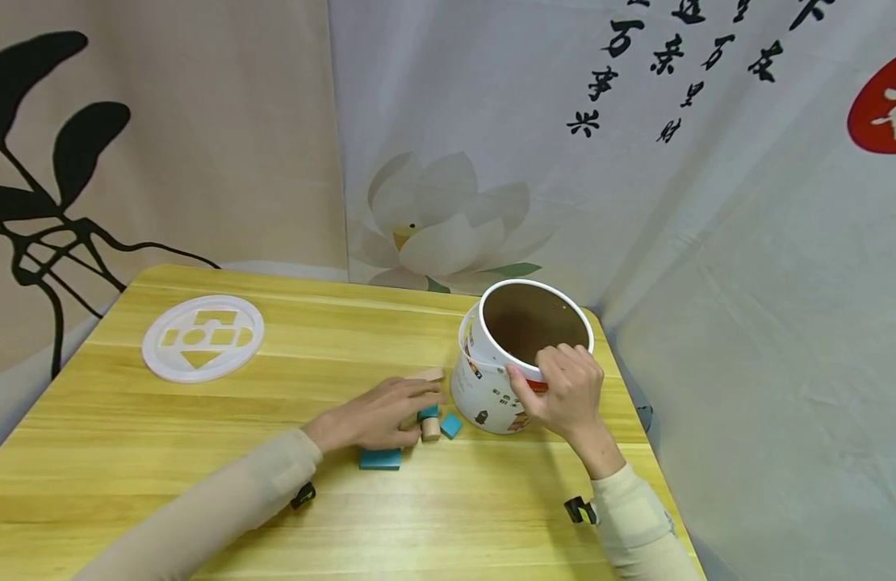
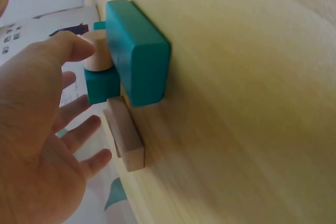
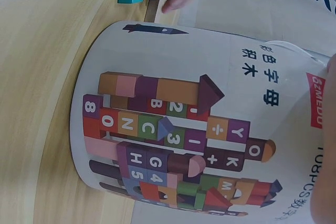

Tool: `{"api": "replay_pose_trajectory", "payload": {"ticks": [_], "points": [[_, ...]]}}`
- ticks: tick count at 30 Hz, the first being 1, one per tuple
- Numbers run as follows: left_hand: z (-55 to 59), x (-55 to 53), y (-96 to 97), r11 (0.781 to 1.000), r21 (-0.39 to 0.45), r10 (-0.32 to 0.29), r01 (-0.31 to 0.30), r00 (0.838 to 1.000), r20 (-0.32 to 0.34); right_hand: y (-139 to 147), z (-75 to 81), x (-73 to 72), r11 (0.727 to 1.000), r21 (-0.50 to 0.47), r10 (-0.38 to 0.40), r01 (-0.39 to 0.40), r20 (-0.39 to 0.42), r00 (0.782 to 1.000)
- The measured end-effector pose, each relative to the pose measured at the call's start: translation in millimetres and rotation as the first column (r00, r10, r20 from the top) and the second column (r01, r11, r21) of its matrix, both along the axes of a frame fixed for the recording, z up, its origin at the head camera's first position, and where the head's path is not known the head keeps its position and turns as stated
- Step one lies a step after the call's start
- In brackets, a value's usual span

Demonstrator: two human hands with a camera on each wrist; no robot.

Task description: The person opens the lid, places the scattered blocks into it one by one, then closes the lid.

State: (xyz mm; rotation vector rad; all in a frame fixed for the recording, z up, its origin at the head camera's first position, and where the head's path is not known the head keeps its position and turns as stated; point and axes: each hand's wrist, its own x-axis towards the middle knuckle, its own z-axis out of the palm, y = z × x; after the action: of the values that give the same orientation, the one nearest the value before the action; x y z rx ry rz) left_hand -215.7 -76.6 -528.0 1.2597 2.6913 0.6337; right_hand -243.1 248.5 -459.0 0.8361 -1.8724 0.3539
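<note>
My right hand (image 1: 564, 391) grips the rim of a white, printed toy-block bucket (image 1: 491, 399), with the thumb outside and the fingers curled over the edge. To its left, my left hand (image 1: 386, 413) reaches low over several small building blocks. In the left wrist view its fingers are spread, and the thumb tip is right at a plain wooden cylinder (image 2: 100, 56). A teal cube (image 2: 102, 85), a larger teal rectangular block (image 2: 142, 56) and a plain wooden block (image 2: 126, 135) lie around the cylinder. Another small blue block (image 1: 451, 426) lies beside the bucket's base.
A white oval plate with cut-out shapes (image 1: 153, 345) lies at the far left of the wooden table (image 1: 201, 452). The bucket's thin handle (image 1: 462, 329) hangs on its left side. Printed cloth (image 1: 274, 145) hangs behind the table and along its right.
</note>
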Motion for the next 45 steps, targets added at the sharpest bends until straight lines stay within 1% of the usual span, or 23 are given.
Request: {"api": "replay_pose_trajectory", "payload": {"ticks": [4,8,15,21,25,31,34,40,45], "points": [[-3.6,0.7,1.8,0.999,-0.050,0.002,-0.003,1.000,-0.026,0.0,-0.5,-0.4,1.000,-0.002,0.000,0.000,0.000,1.000],[-6.3,0.8,3.5,0.998,-0.067,0.001,-0.005,0.998,-0.061,0.0,-1.5,0.0,1.000,-0.004,-0.002,0.002,0.002,1.000],[-9.6,-0.5,6.9,0.998,-0.055,0.017,-0.023,0.994,-0.108,0.5,-3.1,1.5,1.000,-0.001,-0.010,0.010,0.012,1.000],[-9.8,-0.7,9.1,0.998,-0.049,0.027,-0.034,0.990,-0.135,0.9,-3.6,1.0,1.000,-0.001,-0.012,0.012,0.017,1.000],[-11.5,-1.6,9.0,0.999,-0.026,0.020,-0.024,0.990,-0.143,1.2,-3.6,1.3,1.000,0.000,-0.012,0.012,0.019,1.000],[-12.5,-2.8,8.8,0.998,0.054,0.000,0.008,0.990,-0.143,1.2,-2.7,0.9,1.000,0.000,-0.011,0.011,0.015,1.000],[-11.6,-2.5,8.3,0.997,0.077,-0.002,0.013,0.990,-0.142,1.1,-1.8,0.3,1.000,0.000,-0.009,0.009,0.008,1.000],[-6.1,-0.6,7.8,0.995,0.098,0.009,0.004,0.991,-0.133,0.8,-0.9,0.3,1.000,-0.001,-0.009,0.009,0.003,1.000],[1.5,1.0,8.7,0.993,0.121,0.010,0.008,0.989,-0.145,0.2,-0.5,1.7,1.000,0.003,-0.011,0.011,0.016,1.000]]}}
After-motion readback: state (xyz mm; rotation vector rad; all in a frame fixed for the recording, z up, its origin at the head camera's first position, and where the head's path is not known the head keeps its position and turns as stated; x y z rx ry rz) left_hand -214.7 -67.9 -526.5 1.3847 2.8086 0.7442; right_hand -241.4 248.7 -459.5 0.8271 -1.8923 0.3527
